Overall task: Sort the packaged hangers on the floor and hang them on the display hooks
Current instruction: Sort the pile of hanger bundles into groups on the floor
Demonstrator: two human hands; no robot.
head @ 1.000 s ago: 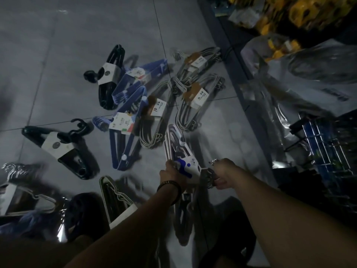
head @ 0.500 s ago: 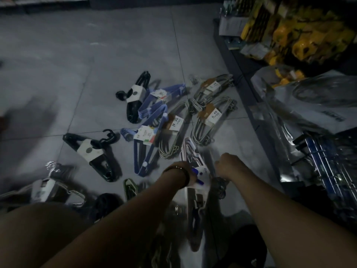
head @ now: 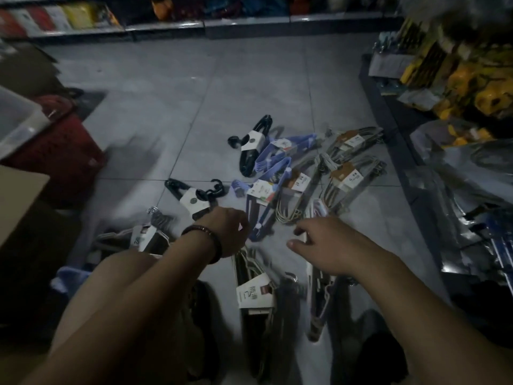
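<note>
Several packaged hanger bundles lie scattered on the grey tiled floor [head: 249, 79]. Two are black packs [head: 194, 200] [head: 252, 145], two are blue packs [head: 263, 195] [head: 280, 151], and grey packs [head: 347, 179] [head: 352, 140] lie at the right. A dark pack with a white label [head: 254, 293] lies between my arms. My left hand [head: 227, 232], with a bracelet at the wrist, hovers loosely curled beside the blue pack and holds nothing I can see. My right hand [head: 327, 245] hovers with relaxed fingers over a white-and-purple pack [head: 319, 309] on the floor.
A red basket [head: 55, 151], a clear bin [head: 16, 118] and a cardboard box [head: 16, 201] stand at the left. Shelving with yellow goods [head: 472, 87] and plastic-wrapped stock [head: 458, 176] lines the right. Another shelf [head: 166, 23] runs along the far side.
Both hands held the white-and-purple pack one second ago; it now lies on the floor under my right hand. My view has tilted up, showing the far shelf.
</note>
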